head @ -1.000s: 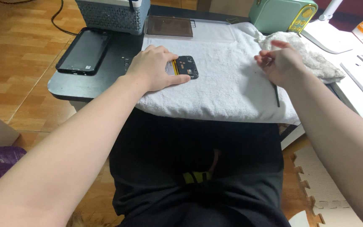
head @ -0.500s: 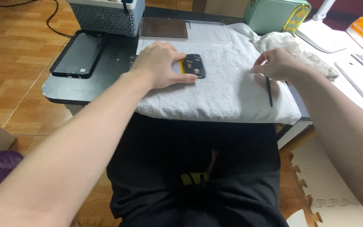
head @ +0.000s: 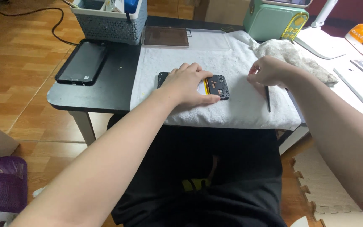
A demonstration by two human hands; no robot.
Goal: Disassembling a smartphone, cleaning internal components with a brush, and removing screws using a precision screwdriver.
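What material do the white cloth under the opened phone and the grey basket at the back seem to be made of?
The white cloth looks like cotton terry towel: matte, with a fuzzy nap and soft folded edges. The grey basket looks like moulded plastic: rigid walls with a regular woven-look pattern and a smooth pale rim. The opened phone lies under the left hand.

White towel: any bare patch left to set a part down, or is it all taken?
White towel: bare strip between the opened phone under the left hand and the brown plate; also the front edge. Crowded on the right: right hand, black tool, crumpled cloth.
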